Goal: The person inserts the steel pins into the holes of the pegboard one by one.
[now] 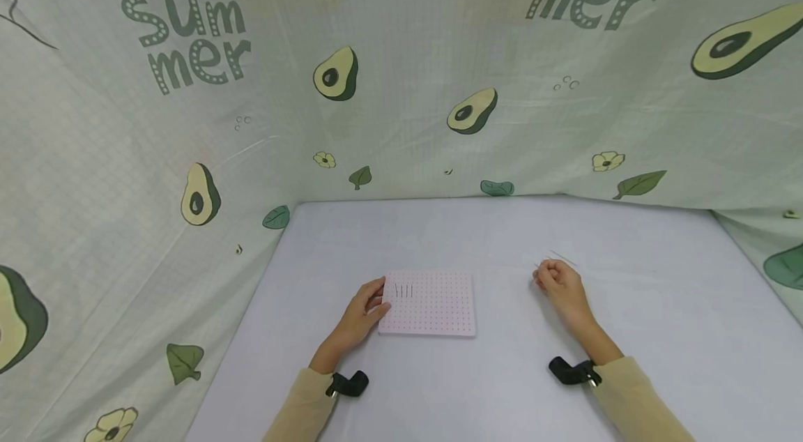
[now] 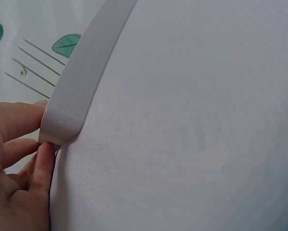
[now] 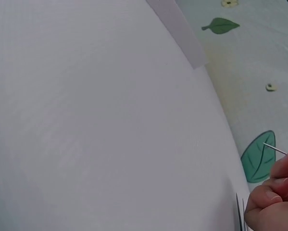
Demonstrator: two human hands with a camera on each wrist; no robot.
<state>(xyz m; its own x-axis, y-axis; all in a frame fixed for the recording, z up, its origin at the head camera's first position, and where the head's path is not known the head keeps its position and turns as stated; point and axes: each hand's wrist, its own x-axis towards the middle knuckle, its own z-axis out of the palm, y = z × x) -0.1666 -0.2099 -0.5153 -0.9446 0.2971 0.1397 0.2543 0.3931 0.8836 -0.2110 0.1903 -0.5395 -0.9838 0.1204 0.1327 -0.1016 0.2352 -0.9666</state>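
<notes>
**Fingers of the right hand (image 1: 567, 292) pinch a thin pin (image 3: 274, 148), well apart from the board (image 1: 442, 306) that the left hand (image 1: 357, 316) holds**

A pale cloth (image 1: 401, 31) printed with avocados and the word "summer" hangs behind a pale desk (image 1: 495, 393). Two tan sleeves (image 1: 640, 400) reach in from the near side. Left of the desk's middle lies the board, flat, pinkish and covered in a grid of dots that look like holes. The left hand grips its left edge with part-bent fingers. Off to the right, the right hand's fingers are curled in tight on the slim pin, one end jutting out. Four dark pins (image 1: 406, 291) stand in a row near the board's far left corner. Another pin (image 1: 563, 258) appears to lie just beyond the right hand.

The step in hand seems to be picking up a pin for the row. The next move likely calls for carrying it left, turning it upright and lining its tip up with a hole, the board held steady.
</notes>
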